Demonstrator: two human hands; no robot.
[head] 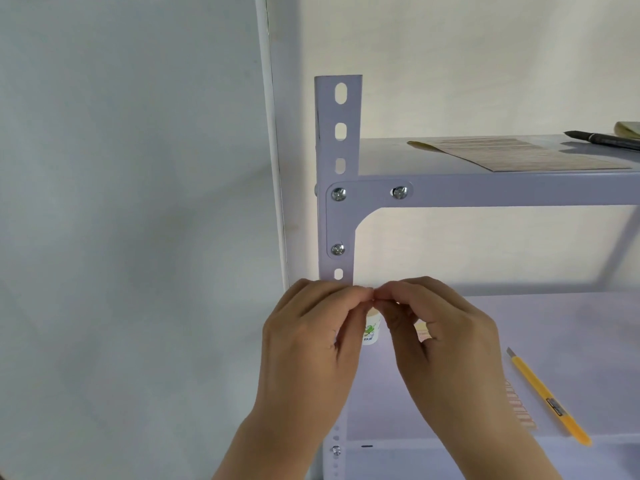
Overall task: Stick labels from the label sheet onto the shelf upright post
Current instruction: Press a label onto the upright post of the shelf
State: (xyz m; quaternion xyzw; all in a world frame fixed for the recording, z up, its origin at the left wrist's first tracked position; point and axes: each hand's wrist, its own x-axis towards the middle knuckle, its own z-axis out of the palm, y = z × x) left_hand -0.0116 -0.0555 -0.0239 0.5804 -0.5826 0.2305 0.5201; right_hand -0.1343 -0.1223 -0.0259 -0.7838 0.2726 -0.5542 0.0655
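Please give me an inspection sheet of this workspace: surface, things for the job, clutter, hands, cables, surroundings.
Surface: lower shelf, pale lilac metal; upper shelf above it.
Job's things: upright post, slotted, bolted to the corner bracket; label sheet flat on the upper shelf.
Clutter: yellow utility knife on the lower shelf; black pen on the upper shelf; small printed item behind the hands.
Hands: left hand and right hand, fingertips pinched together in front of the post; any label between them is too small to tell.
Cables: nothing seen.
Surroundings: plain wall.

Shelf (label sheet, pen)
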